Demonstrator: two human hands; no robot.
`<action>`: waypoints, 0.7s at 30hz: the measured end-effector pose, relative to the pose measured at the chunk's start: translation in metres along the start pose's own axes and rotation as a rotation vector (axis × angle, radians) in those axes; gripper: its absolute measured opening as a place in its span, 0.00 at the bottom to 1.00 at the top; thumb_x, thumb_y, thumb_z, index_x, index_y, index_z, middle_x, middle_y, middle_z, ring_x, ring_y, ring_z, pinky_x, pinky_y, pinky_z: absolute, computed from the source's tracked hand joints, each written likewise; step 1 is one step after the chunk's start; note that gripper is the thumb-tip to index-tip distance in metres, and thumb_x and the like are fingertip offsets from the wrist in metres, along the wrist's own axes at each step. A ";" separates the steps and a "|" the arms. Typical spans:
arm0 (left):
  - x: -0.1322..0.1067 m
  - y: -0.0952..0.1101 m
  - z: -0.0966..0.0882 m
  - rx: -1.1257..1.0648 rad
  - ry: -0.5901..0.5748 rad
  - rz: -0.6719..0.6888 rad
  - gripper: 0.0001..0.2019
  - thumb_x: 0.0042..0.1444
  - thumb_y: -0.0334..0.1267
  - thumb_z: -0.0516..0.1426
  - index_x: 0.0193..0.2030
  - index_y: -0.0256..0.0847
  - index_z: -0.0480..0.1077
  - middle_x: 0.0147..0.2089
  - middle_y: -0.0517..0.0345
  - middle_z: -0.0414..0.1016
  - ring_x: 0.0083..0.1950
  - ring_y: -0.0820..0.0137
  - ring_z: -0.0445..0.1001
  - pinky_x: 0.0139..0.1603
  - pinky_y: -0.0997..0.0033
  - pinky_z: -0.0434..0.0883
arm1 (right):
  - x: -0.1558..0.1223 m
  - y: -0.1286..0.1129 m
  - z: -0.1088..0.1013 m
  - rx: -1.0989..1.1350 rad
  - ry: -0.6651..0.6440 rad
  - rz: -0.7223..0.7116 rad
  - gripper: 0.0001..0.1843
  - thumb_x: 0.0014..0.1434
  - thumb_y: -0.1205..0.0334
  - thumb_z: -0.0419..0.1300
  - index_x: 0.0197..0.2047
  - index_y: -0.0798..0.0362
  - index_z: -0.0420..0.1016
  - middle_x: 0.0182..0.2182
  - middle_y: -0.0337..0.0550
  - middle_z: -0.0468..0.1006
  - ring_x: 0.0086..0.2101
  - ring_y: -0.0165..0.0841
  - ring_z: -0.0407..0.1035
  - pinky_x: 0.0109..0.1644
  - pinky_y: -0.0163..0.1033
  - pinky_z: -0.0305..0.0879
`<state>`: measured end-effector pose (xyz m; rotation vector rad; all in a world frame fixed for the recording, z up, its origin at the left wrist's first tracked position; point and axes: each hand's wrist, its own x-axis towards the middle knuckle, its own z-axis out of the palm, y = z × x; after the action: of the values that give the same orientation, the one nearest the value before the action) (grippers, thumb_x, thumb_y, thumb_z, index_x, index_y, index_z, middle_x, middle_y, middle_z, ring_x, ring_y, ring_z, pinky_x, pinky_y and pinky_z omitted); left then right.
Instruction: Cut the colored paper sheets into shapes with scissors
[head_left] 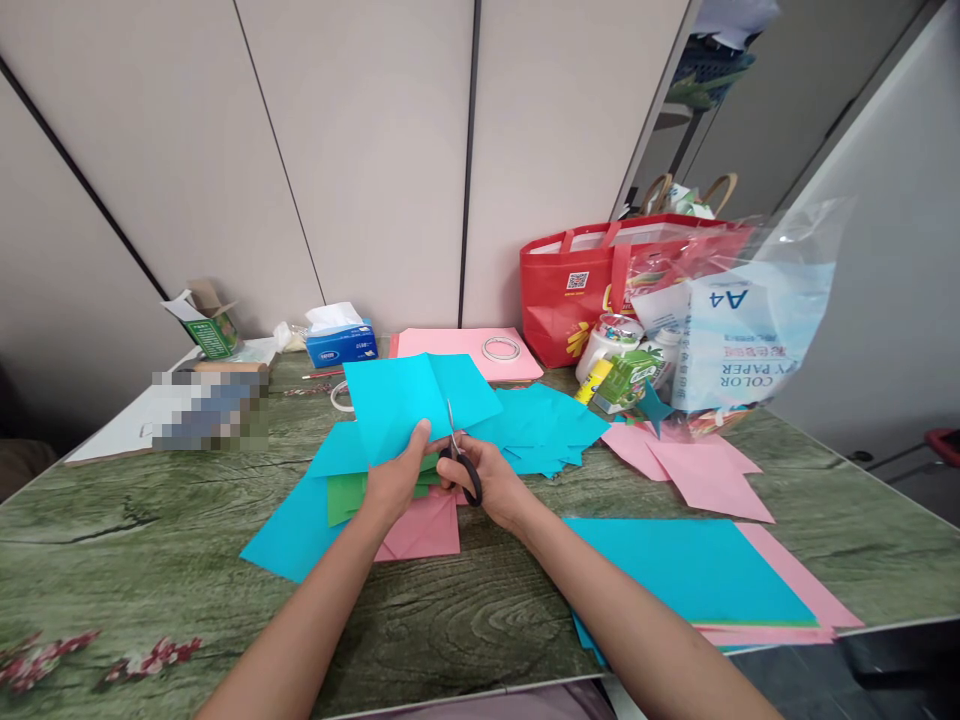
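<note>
Scissors [469,466] meet paper in the head view, where we see the right hand [486,475] with its fingers closed around the black handles and the blades pointing away, up against a blue sheet [405,400]. The left hand [400,475] pinches that sheet by its near edge, thumb on top, raised above a loose pile. We judge the step in hand to be cutting along the crease (whether the blades are parted, we cannot tell). The next snip, in our view, calls for a taut sheet and a left thumb clear of the blades.

Below the hands lie green paper [340,502] and pink paper [424,532]; just right of the sheet, blue pieces [551,425] overlap in a heap. Nearer our right, a paper stack [690,570] rests with blue uppermost.

All of it sits on a table [450,640] with a green wood-grain top, red flowers printed at its near left. Along the back we find a tissue box [341,347], a tape roll [501,348] on pink sheets, a red bag [551,300] and, leaning in clear plastic, a paper pack [757,340]. Pale wall panels [375,150] close off the room behind.
</note>
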<state>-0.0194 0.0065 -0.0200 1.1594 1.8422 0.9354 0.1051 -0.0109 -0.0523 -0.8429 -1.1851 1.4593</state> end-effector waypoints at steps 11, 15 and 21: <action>-0.005 0.008 -0.004 0.054 -0.026 -0.011 0.23 0.41 0.60 0.53 0.26 0.40 0.71 0.39 0.43 0.76 0.48 0.49 0.70 0.46 0.55 0.64 | -0.001 -0.003 0.001 -0.025 0.019 0.031 0.20 0.42 0.48 0.66 0.33 0.54 0.70 0.17 0.34 0.69 0.19 0.27 0.63 0.23 0.33 0.57; -0.008 0.012 -0.006 0.082 -0.050 -0.037 0.21 0.44 0.57 0.52 0.27 0.39 0.71 0.41 0.43 0.75 0.48 0.50 0.70 0.45 0.57 0.65 | -0.001 -0.003 0.000 -0.023 0.012 0.030 0.21 0.42 0.49 0.66 0.34 0.54 0.70 0.16 0.34 0.69 0.19 0.27 0.63 0.23 0.32 0.58; -0.014 0.019 -0.007 0.083 -0.022 -0.051 0.18 0.45 0.55 0.53 0.27 0.40 0.71 0.40 0.46 0.76 0.47 0.52 0.71 0.45 0.59 0.66 | -0.001 -0.004 0.001 -0.007 0.026 0.058 0.20 0.41 0.49 0.66 0.32 0.54 0.70 0.15 0.33 0.68 0.18 0.26 0.62 0.23 0.33 0.59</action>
<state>-0.0144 -0.0018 0.0024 1.1621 1.8991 0.8211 0.1054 -0.0124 -0.0484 -0.9043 -1.1555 1.4876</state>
